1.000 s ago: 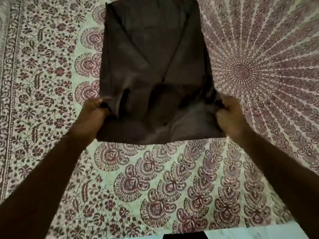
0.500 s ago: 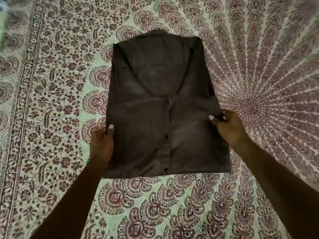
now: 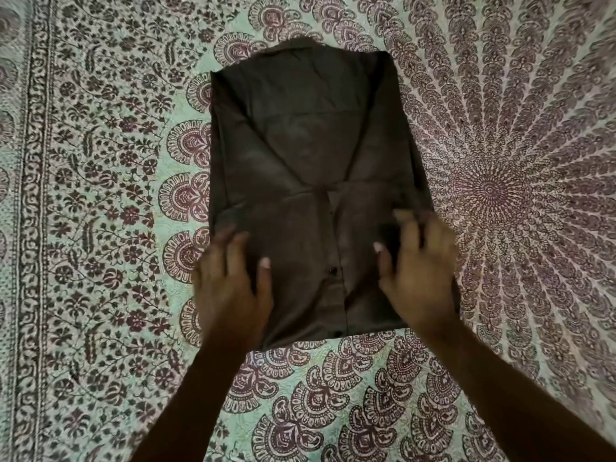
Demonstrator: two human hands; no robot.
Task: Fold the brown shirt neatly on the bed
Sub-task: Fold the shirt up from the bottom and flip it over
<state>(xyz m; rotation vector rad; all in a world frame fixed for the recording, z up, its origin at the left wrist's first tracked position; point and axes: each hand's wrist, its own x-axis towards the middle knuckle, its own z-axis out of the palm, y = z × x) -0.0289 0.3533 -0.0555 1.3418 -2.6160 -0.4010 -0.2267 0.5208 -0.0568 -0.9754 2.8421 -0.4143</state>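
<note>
The brown shirt (image 3: 306, 155) lies flat on the bed as a tall folded rectangle, collar at the far end. Its near part is folded up over the middle, with the button placket and a dark button showing. My left hand (image 3: 230, 288) rests flat on the near left part of the shirt, fingers spread. On the near right part my right hand (image 3: 416, 278) also lies flat with fingers apart, slightly blurred. Neither hand grips the cloth.
The bed is covered by a green and maroon patterned bedsheet (image 3: 100, 228) with a mandala centre at the right and a floral border strip along the left. Both my forearms reach in from the bottom of the view.
Both hands let go of the shirt's side edges and moved inward onto the folded near part, now lying flat on it. The near flap has been laid down over the shirt.
</note>
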